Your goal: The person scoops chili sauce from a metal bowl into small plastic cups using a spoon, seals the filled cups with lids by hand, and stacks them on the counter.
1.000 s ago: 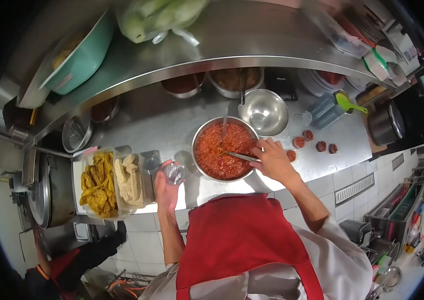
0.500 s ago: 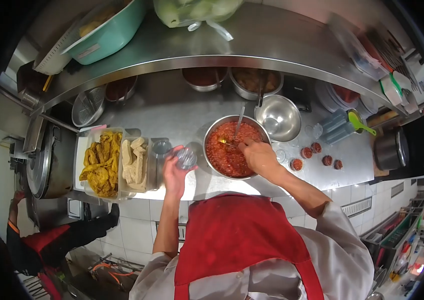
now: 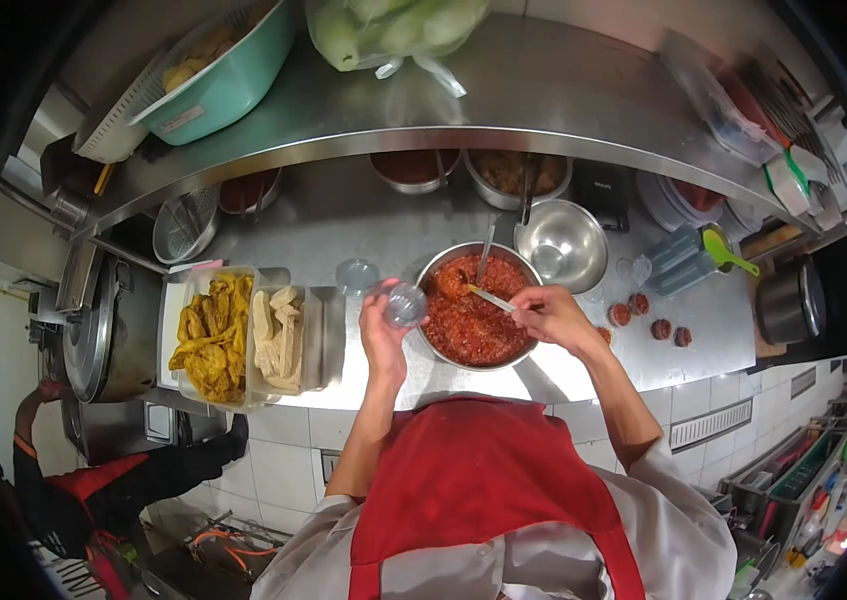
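Observation:
Just left of the metal bowl of red chunky sauce [image 3: 479,335], my left hand [image 3: 383,335] holds a small clear plastic cup [image 3: 406,304], tilted toward the bowl. At the bowl's right rim my right hand [image 3: 550,316] is closed on the handle of a spoon [image 3: 490,299]. Red sauce is heaped on the spoon's end over the bowl. A second metal utensil [image 3: 487,252] leans in the sauce at the back. Small filled cups [image 3: 661,329] stand to the right on the steel table.
An empty metal bowl [image 3: 562,247] stands behind. Containers of yellow pieces [image 3: 214,340] and pale pieces [image 3: 279,338] sit left. Clear cups [image 3: 357,277] stand behind my left hand. A steel shelf [image 3: 424,139] overhangs the back. A co-worker [image 3: 94,490] is at lower left.
The spoon has come up out of the sauce with a load on it. My left hand has brought the clear cup closer to the bowl's left rim.

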Demonstrator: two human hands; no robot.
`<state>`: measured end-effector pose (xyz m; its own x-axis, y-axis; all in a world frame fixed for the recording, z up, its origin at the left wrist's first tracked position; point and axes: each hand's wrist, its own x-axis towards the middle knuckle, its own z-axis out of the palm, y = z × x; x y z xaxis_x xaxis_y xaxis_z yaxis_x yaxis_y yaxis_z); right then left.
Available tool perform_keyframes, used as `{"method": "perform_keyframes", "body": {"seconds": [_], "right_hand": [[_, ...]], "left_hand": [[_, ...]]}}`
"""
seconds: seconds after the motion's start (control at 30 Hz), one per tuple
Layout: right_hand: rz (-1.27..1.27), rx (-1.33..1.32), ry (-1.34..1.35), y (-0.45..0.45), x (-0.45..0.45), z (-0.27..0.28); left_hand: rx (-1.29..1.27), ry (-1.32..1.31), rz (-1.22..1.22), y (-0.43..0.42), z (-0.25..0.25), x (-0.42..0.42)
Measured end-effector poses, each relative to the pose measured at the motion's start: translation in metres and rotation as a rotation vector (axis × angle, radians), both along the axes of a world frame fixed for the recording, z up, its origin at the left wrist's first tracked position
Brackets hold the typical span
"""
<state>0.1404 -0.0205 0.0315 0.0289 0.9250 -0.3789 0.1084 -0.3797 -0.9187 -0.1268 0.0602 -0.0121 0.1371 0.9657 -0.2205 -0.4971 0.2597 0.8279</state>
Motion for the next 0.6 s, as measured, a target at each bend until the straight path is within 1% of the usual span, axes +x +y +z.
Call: {"method": "perform_keyframes", "body": {"seconds": [0.07, 0.17, 0.2, 0.3, 0.33, 0.43, 0.53, 0.6], "right_hand": [[-0.047, 0.217, -0.087, -0.009, -0.009, 0.002], [-0.013, 0.481, -0.532, -0.02, -0.037, 0.038], [0.016, 0.682, -0.727, -0.021, -0.042, 0.03], [0.05, 0.661, -0.983, -0.028, -0.062, 0.025], [0.051, 0.705, -1.036, -0.028, -0.063, 0.02], [-0.001, 0.731, -1.021, -0.027, -0.067, 0.022], [-0.012, 0.69, -0.787, -0.027, -0.06, 0.022], [-0.068, 0.56, -0.532, -0.026, -0.055, 0.026]], "left_hand": [[-0.013, -0.02, -0.033, 0.001, 0.005, 0.006], [-0.048, -0.103, -0.096, 0.004, 0.009, 0.013], [-0.049, -0.112, -0.122, 0.004, 0.012, 0.015], [-0.051, -0.149, -0.188, 0.006, 0.017, 0.019], [-0.051, -0.168, -0.203, 0.008, 0.014, 0.02], [-0.053, -0.201, -0.213, 0.01, 0.009, 0.022], [-0.052, -0.246, -0.21, 0.011, 0.007, 0.027], [-0.052, -0.312, -0.207, 0.012, 0.006, 0.028]]}}
